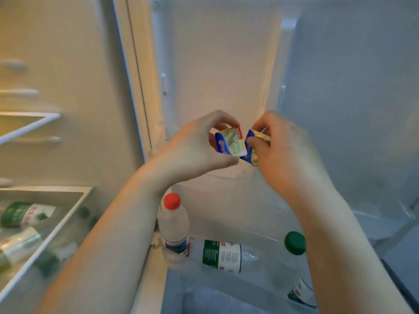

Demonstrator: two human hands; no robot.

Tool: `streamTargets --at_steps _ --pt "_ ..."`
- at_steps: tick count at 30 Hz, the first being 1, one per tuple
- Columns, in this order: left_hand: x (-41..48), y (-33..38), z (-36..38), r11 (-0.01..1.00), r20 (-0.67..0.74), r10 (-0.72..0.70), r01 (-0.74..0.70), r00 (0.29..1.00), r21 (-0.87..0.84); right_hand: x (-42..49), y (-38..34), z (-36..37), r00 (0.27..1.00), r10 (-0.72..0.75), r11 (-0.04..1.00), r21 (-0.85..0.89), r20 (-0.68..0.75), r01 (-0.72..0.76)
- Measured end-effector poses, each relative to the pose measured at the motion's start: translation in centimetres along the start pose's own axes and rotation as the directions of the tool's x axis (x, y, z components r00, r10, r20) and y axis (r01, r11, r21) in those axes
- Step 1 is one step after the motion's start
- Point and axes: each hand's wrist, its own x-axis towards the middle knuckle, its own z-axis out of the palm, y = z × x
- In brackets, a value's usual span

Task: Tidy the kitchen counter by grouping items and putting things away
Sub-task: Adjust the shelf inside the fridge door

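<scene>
- Two small blue-and-gold foil packets are held up in front of the open fridge's pale inner wall (226, 64), well above its lower compartment. They sit just beside each other, and I cannot tell whether their near edges touch.
- From my feed, the left hand (195, 150) pinches the left packet (230, 142), with the thumb underneath and curled fingers over the top.
- The right hand (283, 155) grips the right packet (258, 141). Its fingers are curled round the packet and hide much of it.
- Below the hands I see a red-capped bottle (174, 223) standing upright at the left edge of the lower compartment.
- A clear green-labelled bottle (222, 256) lies on its side right against the red-capped one.
- A green-capped bottle (294, 257) stands toward the right edge, partly behind the right forearm.
- At the far left, a white-rimmed shelf (45, 189) holds several bottles lying down. They are too blurred for me to count.
</scene>
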Motion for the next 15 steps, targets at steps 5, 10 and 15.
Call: streamTargets --at_steps 5,10,15 --pt "-1.3 -1.5 -1.8 0.993 -0.165 -0.103 0.092 0.981 -0.077 0.5 -1.6 2.8 0.995 -0.098 0.984 0.151 0.003 0.097" --pt "-2.8 -2.4 -3.7 0.986 -0.297 -0.155 0.13 0.942 -0.099 0.7 -3.3 5.1 0.977 -0.21 0.961 0.192 0.034 0.2" --pt "-4.6 -2.5 -5.4 0.986 -0.39 -0.151 0.168 0.908 0.011 0.5 -5.1 6.7 0.959 -0.283 0.913 0.315 0.03 0.259"
